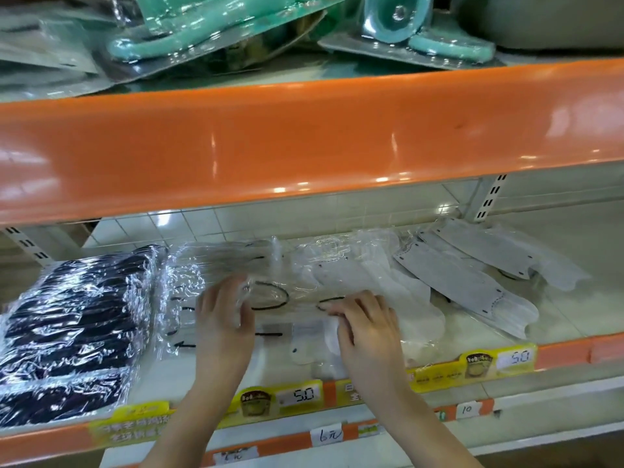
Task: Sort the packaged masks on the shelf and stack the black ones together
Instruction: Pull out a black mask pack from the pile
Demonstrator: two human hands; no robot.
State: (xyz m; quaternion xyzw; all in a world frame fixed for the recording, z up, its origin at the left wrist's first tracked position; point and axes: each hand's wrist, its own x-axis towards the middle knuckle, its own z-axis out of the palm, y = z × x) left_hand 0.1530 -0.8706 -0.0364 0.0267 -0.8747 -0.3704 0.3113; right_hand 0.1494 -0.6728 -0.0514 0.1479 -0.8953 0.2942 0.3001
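Observation:
A pile of black masks in clear wrap [72,329] lies at the left of the lower shelf [560,327]. Beside it lie white masks with black ear loops in clear wrap [216,265]. My left hand [224,315] holds the left edge of one such clear pack [290,292], its fingers curled over the film. My right hand [363,327] grips the same pack's right part, near loose white masks [415,315]. Grey masks [472,282] lie spread at the right.
An orange shelf front [304,143] overhangs the lower shelf just above my hands. Teal packaged goods [216,32] lie on the upper shelf. Yellow price labels [297,396] run along the lower shelf's front edge.

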